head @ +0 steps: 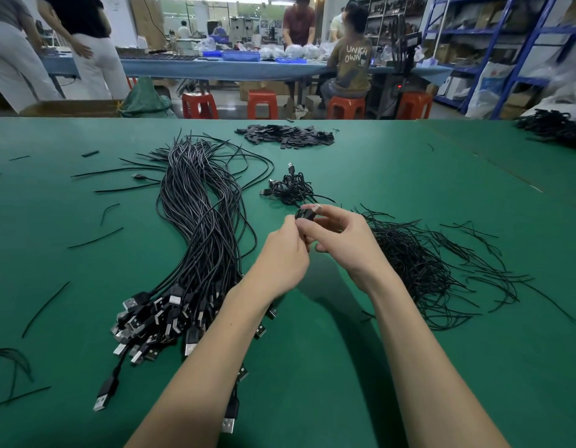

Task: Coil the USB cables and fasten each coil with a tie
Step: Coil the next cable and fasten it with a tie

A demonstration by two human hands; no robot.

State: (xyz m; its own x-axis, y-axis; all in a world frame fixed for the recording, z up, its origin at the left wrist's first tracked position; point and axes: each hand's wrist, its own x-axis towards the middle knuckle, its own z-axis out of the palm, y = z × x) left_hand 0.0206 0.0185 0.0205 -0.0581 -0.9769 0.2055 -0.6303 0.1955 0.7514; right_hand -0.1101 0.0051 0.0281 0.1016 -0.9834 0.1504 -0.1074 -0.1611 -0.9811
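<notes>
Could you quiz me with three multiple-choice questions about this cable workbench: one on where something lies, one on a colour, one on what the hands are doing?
1. Where does the pile of loose ties lie, from the person's side?
A. To the right of the hands
B. Under the straight cables
C. On a red stool

2. What colour is the table mat?
A. Blue
B. Green
C. Grey

3. What is the state of the hands?
A. Both flat on the mat
B. One hanging off the table
C. Both raised, holding a small cable coil

Answers: 1 A, the thin black strands spread out past the right hand. 2 B, the surface is green all over. 3 C, the left hand and the right meet at the coil above the mat.
</notes>
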